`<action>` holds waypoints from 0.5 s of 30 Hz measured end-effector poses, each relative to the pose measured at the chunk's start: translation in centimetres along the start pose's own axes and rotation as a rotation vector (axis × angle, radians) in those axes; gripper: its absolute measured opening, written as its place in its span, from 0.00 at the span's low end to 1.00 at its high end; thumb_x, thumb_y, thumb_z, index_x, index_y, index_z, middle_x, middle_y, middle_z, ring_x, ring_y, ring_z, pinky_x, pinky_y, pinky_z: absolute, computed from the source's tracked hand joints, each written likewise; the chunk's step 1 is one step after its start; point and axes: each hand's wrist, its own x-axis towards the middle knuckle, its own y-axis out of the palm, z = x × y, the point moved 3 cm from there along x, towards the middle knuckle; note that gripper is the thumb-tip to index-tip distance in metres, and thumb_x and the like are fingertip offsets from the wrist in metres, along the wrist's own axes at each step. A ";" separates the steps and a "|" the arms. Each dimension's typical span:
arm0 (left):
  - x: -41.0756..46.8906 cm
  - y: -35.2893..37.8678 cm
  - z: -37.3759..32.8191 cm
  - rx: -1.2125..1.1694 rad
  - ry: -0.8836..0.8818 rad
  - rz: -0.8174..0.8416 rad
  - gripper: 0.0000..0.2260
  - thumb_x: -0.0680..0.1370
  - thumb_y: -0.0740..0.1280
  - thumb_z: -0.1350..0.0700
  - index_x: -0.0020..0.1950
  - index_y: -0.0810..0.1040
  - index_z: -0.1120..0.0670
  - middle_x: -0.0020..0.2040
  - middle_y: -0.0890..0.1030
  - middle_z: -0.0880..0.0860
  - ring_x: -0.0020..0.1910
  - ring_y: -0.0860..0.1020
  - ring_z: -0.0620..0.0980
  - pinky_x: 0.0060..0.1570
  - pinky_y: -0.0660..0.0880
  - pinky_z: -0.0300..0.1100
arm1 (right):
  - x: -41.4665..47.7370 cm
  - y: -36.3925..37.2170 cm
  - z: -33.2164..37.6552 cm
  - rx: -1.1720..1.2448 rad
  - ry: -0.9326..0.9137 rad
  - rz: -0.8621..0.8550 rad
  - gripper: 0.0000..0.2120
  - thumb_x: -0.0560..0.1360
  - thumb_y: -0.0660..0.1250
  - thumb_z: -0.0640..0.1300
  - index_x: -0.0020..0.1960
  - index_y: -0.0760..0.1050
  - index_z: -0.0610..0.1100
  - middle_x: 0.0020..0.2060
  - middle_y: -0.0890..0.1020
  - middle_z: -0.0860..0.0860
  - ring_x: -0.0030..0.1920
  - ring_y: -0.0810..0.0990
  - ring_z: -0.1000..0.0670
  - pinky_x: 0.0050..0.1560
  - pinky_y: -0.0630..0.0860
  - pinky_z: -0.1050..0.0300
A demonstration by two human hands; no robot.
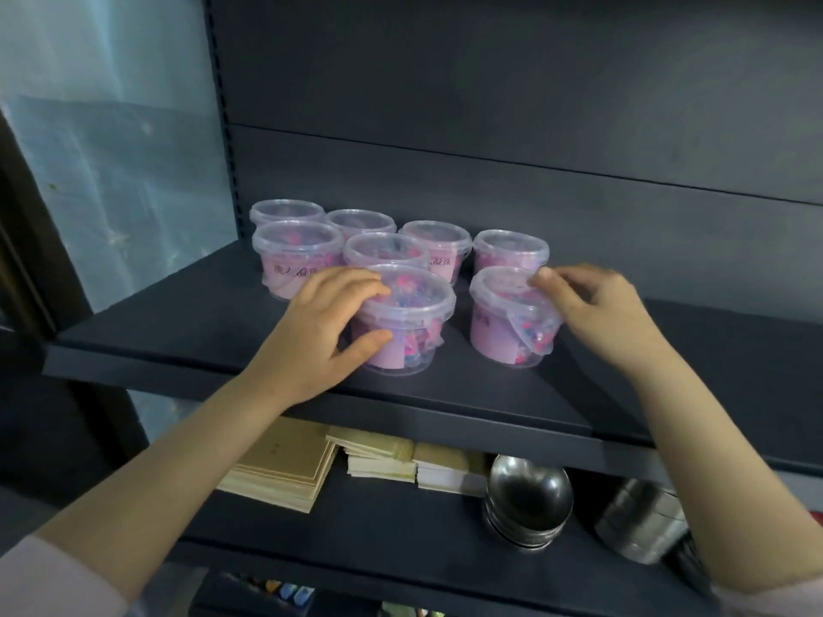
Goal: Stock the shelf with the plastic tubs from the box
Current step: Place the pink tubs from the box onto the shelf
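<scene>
Several clear plastic tubs with pink labels and lids stand in rows on the dark shelf. My left hand grips the front middle tub, fingers over its lid and thumb on its side. My right hand holds the front right tub from the right, fingertips on the lid rim. Behind them stand more tubs, one at the back left and one at the back right. The box is out of view.
The shelf runs on to the right of the tubs. On the shelf below lie stacks of pale paper pads and stacked steel bowls, with metal tins at the right. A slotted upright bounds the shelf's left side.
</scene>
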 end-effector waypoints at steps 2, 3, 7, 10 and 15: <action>-0.2 0.0 0.0 -0.078 -0.003 -0.002 0.22 0.78 0.58 0.41 0.67 0.71 0.50 0.68 0.69 0.46 0.70 0.62 0.47 0.70 0.59 0.48 | -0.6 1.1 0.6 -0.049 -0.002 0.030 0.10 0.76 0.67 0.52 0.45 0.81 0.46 0.42 0.80 0.53 0.44 0.75 0.53 0.47 0.68 0.64; -0.3 -0.1 0.1 -0.103 -0.003 0.005 0.22 0.78 0.58 0.41 0.69 0.69 0.48 0.70 0.67 0.45 0.71 0.61 0.47 0.70 0.59 0.50 | -0.8 1.4 0.6 -0.014 0.018 0.038 0.11 0.76 0.66 0.54 0.44 0.80 0.47 0.41 0.81 0.52 0.43 0.76 0.53 0.48 0.70 0.63; -0.2 0.7 0.6 -0.174 -0.061 0.133 0.33 0.75 0.61 0.37 0.75 0.51 0.44 0.77 0.47 0.41 0.76 0.49 0.46 0.72 0.53 0.52 | -0.1 1.8 0.1 0.091 0.040 0.046 0.13 0.76 0.62 0.57 0.45 0.82 0.51 0.50 0.82 0.50 0.54 0.77 0.56 0.62 0.71 0.54; 0.0 1.0 1.2 -0.310 -0.144 0.199 0.39 0.73 0.62 0.35 0.76 0.44 0.44 0.76 0.42 0.37 0.75 0.45 0.38 0.73 0.50 0.48 | -0.1 2.2 0.6 -0.084 -0.041 -0.035 0.15 0.73 0.63 0.63 0.45 0.79 0.53 0.47 0.78 0.56 0.53 0.74 0.56 0.61 0.65 0.55; 0.4 0.9 1.5 -0.445 -0.280 0.258 0.39 0.71 0.58 0.33 0.75 0.43 0.41 0.75 0.44 0.37 0.72 0.46 0.36 0.73 0.50 0.47 | 0.5 2.6 0.6 0.097 0.044 0.099 0.13 0.71 0.71 0.57 0.42 0.74 0.49 0.44 0.81 0.56 0.44 0.78 0.54 0.49 0.75 0.57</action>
